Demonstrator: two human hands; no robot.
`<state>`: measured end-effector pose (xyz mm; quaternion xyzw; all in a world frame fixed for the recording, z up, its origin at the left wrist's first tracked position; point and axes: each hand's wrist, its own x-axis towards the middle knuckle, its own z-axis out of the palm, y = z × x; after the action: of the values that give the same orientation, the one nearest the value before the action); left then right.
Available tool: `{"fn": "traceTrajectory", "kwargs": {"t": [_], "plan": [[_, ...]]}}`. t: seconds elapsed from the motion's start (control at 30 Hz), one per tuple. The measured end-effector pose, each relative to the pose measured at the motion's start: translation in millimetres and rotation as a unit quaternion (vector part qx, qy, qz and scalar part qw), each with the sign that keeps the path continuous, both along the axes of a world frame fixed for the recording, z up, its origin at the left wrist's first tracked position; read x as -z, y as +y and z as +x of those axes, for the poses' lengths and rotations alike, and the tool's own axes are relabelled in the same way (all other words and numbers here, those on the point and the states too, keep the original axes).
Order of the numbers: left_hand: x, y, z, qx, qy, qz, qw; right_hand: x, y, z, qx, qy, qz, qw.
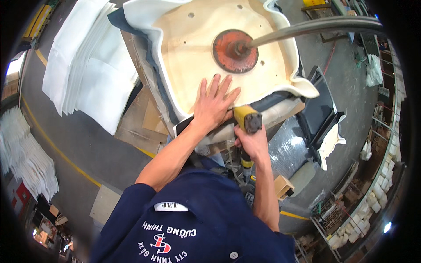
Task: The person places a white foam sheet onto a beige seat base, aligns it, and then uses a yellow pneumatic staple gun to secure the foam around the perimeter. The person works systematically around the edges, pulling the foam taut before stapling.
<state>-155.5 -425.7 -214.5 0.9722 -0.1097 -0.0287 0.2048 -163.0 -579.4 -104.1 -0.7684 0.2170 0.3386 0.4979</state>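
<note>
**Gripping tool point(245, 117) at near edge of board point(188, 57)**

Lays left hand point(212, 104) flat and slightly spread on board. Wraps right hand point(254, 142) around tool, just right of left hand. Has disc point(227, 59) on board beyond left hand, foam point(305, 87) curling around board, dark fabric point(272, 101) along near edge, sheets point(98, 81) stacked at left.

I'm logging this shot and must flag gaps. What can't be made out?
In the head view:
Yellow tool, nose: hidden by its own body.
Wooden board beneath left hand and red disc: covered.
Board's far edge: cut by the picture's top.
White bundles, far right: too small to count.
</note>
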Motion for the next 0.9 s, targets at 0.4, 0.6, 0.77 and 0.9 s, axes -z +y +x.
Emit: {"fn": "traceTrajectory", "kwargs": {"t": [0.4,0.6,0.77,0.9], "plan": [[-7,14,-6,0.004,-0.003,-0.035,0.999,-2,-17,-17,0.035,0.001,0.081,0.996],[-5,11,-8,-0.008,0.025,-0.041,0.999,-2,-3,-14,0.000,-0.012,0.037,0.999],[-4,3,-9,-0.034,-0.004,-0.038,0.999,1,0,-9,-0.004,-0.017,0.023,1.000],[-10,13,-6,0.001,0.008,-0.026,1.000,3,-12,-10,0.018,0.000,0.057,0.998]]}}
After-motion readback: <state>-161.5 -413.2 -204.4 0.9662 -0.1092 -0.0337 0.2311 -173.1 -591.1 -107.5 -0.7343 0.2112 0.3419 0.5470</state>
